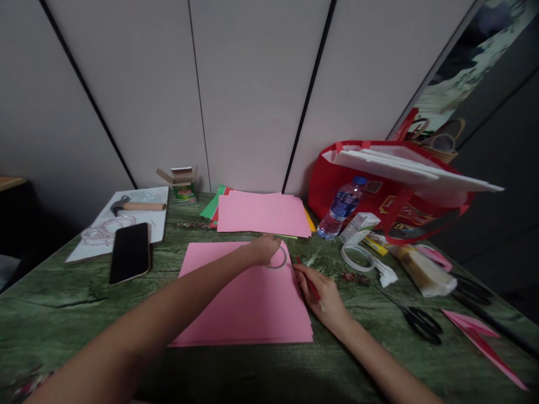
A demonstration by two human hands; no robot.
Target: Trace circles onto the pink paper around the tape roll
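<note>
A stack of pink paper sheets (244,314) lies in front of me. Near its top right corner is a thin round ring (285,259), lying flat on the paper. My left hand (266,250) reaches across the sheets, its fingers closed on the left side of this ring; the fingertips are partly hidden. Just off the stack's right edge, my right hand (322,294) is closed around a slim red pencil (314,290). The pencil slants up and left, its upper end close to the ring.
Behind lies another pink paper pile (263,213) over coloured sheets. Left are a phone (130,253), a hammer (143,206) and a small box (184,191). To the right stand a water bottle (342,207) and red bag (324,185), with white tape (351,261) and scissors (421,322) nearer.
</note>
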